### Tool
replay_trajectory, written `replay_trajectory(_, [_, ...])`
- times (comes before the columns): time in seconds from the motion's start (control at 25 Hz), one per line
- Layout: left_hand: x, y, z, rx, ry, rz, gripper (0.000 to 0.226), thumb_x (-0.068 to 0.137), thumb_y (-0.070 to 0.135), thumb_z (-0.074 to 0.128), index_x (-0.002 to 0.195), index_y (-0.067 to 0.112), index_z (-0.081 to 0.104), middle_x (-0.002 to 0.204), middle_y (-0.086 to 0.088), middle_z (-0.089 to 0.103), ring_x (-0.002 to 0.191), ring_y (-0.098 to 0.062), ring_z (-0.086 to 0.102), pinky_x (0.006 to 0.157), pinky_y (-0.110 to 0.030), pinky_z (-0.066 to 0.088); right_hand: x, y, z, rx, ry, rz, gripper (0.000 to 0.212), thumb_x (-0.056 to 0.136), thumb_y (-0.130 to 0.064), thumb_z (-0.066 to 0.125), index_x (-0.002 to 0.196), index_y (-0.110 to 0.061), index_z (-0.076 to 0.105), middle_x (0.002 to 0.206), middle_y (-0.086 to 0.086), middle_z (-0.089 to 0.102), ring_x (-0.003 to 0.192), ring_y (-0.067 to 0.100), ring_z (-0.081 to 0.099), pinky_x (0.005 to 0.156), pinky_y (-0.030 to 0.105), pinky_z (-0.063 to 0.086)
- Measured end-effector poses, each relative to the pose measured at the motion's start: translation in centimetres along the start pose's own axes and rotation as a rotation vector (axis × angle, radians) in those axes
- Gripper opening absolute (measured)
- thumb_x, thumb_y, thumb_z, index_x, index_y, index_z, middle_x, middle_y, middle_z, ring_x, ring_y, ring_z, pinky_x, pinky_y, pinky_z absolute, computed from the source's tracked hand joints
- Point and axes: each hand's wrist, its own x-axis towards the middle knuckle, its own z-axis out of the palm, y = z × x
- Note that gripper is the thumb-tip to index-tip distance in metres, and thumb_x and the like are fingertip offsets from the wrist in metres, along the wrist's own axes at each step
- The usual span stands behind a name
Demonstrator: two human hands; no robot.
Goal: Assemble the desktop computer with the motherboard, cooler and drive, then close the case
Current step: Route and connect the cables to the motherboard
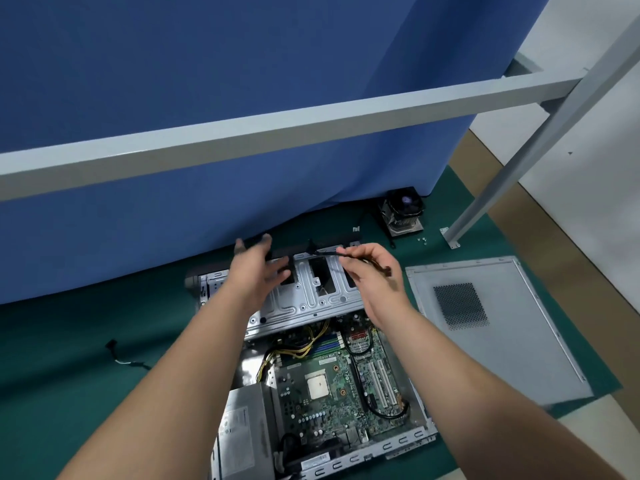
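— What's going on over the open grey metal computer case [408, 441] on the green tabletop [69, 341]?

— From above the person's arms: both hands are out over the silver metal drive cage [311, 299] at the far end of the case. The right hand [375, 271] pinches a thin black cable [325, 252] between thumb and fingers [346, 251], holding it up off the cage — I'd guess to keep it out of the bay or to lead it to a connector.

— And the left?

— The left hand [258, 271] is spread, fingers straight and gripping nothing, reaching toward the case's black front edge [287, 252]. Probably to steady it.

— The board's in?

— The green motherboard [332, 386] lies inside the case, its square processor socket [317, 384] bare. The black-fanned cooler with its finned metal base [403, 211] stands well apart near the blue curtain [207, 98], a few small screws [422, 240] just beside it — parked within reach, I'd say, until needed.

— The lid?

— The flat grey side panel with the perforated vent [498, 327] lies on the tabletop right of the case, so closing comes last. I can't make out a drive.
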Motion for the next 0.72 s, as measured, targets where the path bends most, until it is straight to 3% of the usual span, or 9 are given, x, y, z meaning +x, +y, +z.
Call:
replay_trajectory(0.08, [-2.5, -0.9, 0.0, 0.207, -0.056, 0.007, 0.038, 0.101, 0.025, 0.063, 0.135, 0.011, 0.052, 0.112, -0.013, 0.066, 0.089, -0.03, 0.073, 0.075, -0.042, 0.063, -0.1, 0.2, 0.9, -0.183, -0.026, -0.031, 0.027, 0.089, 0.016, 0.058, 0.08, -0.009, 0.063, 0.098, 0.014, 0.071, 0.085, 0.014, 0.07, 0.073, 0.018, 0.053])
replay_trajectory(0.12, [-4.0, -1.5, -0.3, 0.28, -0.156, -0.026, 0.032, 0.099, 0.031, 0.065, 0.121, 0.009, 0.059, 0.106, -0.017, 0.068, 0.083, -0.029, 0.072, 0.072, -0.042, 0.063, -0.1, 0.3, 1.2, -0.267, -0.022, -0.047, 0.032, 0.087, 0.016, 0.056, 0.075, -0.012, 0.064, 0.099, 0.012, 0.07, 0.083, 0.014, 0.069, 0.069, 0.019, 0.052])
replay_trajectory(0.2, [-6.9, -2.5, -0.9, 0.341, -0.381, -0.142, 0.037, 0.095, 0.042, 0.069, 0.109, 0.009, 0.064, 0.101, -0.02, 0.072, 0.081, -0.028, 0.072, 0.07, -0.037, 0.06, -0.3, 0.7, 1.7, -0.546, -0.036, -0.185, 0.036, 0.083, 0.012, 0.064, 0.071, -0.022, 0.064, 0.103, 0.005, 0.069, 0.097, 0.015, 0.068, 0.082, 0.024, 0.053])
replay_trajectory(0.28, [-9.1, -3.2, -1.6, 0.351, -0.474, -0.194, 0.033, 0.096, 0.038, 0.069, 0.109, 0.008, 0.066, 0.098, -0.018, 0.074, 0.079, -0.027, 0.072, 0.067, -0.033, 0.059, -0.7, 1.3, 2.2, -0.736, -0.113, -0.297, 0.037, 0.08, 0.01, 0.068, 0.073, -0.026, 0.065, 0.103, 0.001, 0.066, 0.103, 0.012, 0.066, 0.09, 0.019, 0.05])
replay_trajectory(0.44, [-10.4, -4.0, -2.8, 0.335, -0.38, -0.093, 0.02, 0.099, 0.02, 0.066, 0.107, 0.002, 0.068, 0.084, -0.014, 0.072, 0.067, -0.02, 0.066, 0.061, -0.026, 0.055, -1.0, 1.8, 2.8, -0.822, -0.144, -0.365, 0.046, 0.078, 0.011, 0.066, 0.071, -0.034, 0.063, 0.101, -0.006, 0.061, 0.101, 0.008, 0.063, 0.085, 0.006, 0.043])
replay_trajectory(0.6, [-10.6, -4.3, -3.9, 0.301, -0.399, -0.075, 0.031, 0.106, 0.026, 0.053, 0.113, 0.002, 0.072, 0.08, -0.015, 0.068, 0.061, -0.02, 0.06, 0.055, -0.026, 0.048, -1.0, 1.7, 2.9, -0.856, -0.203, -0.412, 0.042, 0.079, 0.012, 0.067, 0.074, -0.03, 0.066, 0.103, -0.005, 0.061, 0.103, 0.011, 0.063, 0.092, 0.019, 0.049])
replay_trajectory(0.72, [-10.2, -4.8, -4.1, 0.244, -0.381, -0.088, 0.027, 0.106, 0.013, 0.048, 0.114, 0.001, 0.071, 0.076, -0.012, 0.065, 0.058, -0.018, 0.055, 0.053, -0.025, 0.044, -0.9, 1.4, 3.2, -0.849, -0.288, -0.401, 0.04, 0.082, 0.012, 0.06, 0.102, -0.02, 0.071, 0.122, -0.002, 0.06, 0.116, 0.012, 0.059, 0.104, 0.025, 0.046])
